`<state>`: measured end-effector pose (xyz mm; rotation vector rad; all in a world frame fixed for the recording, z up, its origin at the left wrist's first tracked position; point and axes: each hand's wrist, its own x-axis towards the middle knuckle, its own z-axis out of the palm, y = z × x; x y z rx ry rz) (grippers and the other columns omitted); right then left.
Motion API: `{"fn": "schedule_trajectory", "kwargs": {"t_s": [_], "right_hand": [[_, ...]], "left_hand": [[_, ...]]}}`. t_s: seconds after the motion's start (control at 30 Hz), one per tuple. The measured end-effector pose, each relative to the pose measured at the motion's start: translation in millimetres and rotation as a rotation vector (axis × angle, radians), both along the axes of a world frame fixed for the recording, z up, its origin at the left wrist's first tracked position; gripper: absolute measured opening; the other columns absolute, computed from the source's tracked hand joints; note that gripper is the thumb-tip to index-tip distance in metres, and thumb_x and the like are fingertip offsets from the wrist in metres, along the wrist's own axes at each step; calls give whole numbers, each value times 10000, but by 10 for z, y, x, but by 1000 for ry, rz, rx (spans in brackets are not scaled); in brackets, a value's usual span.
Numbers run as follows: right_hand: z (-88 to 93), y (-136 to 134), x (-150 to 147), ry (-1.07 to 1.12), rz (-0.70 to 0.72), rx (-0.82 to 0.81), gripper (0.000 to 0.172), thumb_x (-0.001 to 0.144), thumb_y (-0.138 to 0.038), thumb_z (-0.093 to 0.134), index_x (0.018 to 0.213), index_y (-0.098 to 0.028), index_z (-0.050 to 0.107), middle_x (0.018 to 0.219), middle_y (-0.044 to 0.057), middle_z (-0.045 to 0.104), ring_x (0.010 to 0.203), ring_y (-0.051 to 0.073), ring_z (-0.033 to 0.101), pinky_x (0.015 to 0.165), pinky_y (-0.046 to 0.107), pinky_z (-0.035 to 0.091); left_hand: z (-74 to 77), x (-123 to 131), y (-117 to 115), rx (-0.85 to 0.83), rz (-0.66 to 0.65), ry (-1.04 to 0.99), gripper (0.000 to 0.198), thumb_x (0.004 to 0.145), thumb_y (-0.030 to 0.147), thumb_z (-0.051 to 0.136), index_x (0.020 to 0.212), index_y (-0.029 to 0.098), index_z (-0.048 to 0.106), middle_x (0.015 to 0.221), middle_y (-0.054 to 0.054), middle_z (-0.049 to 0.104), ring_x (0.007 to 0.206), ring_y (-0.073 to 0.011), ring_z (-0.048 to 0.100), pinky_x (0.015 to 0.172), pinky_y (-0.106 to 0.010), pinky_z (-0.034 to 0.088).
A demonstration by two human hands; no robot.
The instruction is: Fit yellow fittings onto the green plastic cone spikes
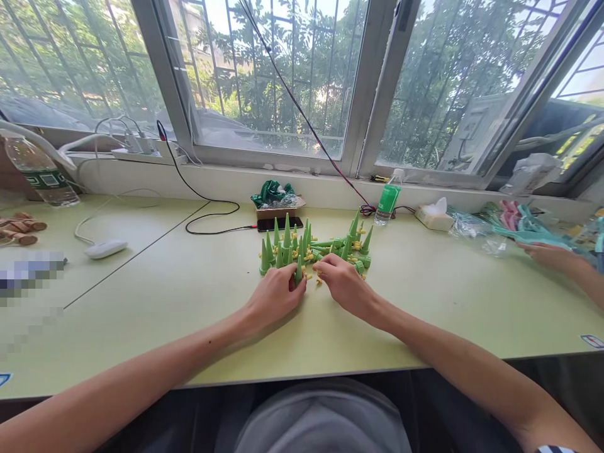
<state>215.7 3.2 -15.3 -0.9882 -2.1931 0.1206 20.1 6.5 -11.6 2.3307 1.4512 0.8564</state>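
In the head view, my left hand (278, 289) is closed around a pointed green plastic cone (299, 269), which stands tip up between thumb and fingers. My right hand (346, 283) is pinched just right of it, fingertips beside small yellow pieces; whatever lies between them is too small to make out. A yellow piece (319, 282) rests on the table below the right fingertips. Several upright green cones (287, 233) stand behind my left hand. Beyond my right hand are more green parts (352, 242), some lying flat, with yellow bits among them.
Behind the cones are a phone (280, 224) on a cable and a small box (278, 212) holding green plastic. A water bottle (389, 198) and tissue box (434, 217) stand back right. Another person's hand (547, 255) touches pastel items. A white mouse (106, 249) lies left.
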Motion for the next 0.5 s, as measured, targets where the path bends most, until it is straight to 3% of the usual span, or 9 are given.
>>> {"fn": "schedule_trajectory", "kwargs": {"t_s": [0.33, 0.5], "right_hand": [[40, 24, -11, 136, 2, 25, 174, 924, -63, 519, 925, -171, 656, 951, 76, 645, 814, 173, 632, 737, 286, 509], [40, 49, 8, 174, -21, 48, 113, 919, -88, 555, 876, -177, 611, 860, 51, 649, 747, 170, 601, 698, 277, 477]], "left_hand": [[-10, -1, -1, -13, -7, 28, 292, 879, 340, 514, 644, 203, 406, 563, 28, 512, 508, -124, 396, 516, -276, 279], [-33, -2, 18, -8, -18, 11, 292, 880, 335, 523, 646, 198, 417, 560, 31, 509, 515, -121, 395, 518, -272, 280]]}}
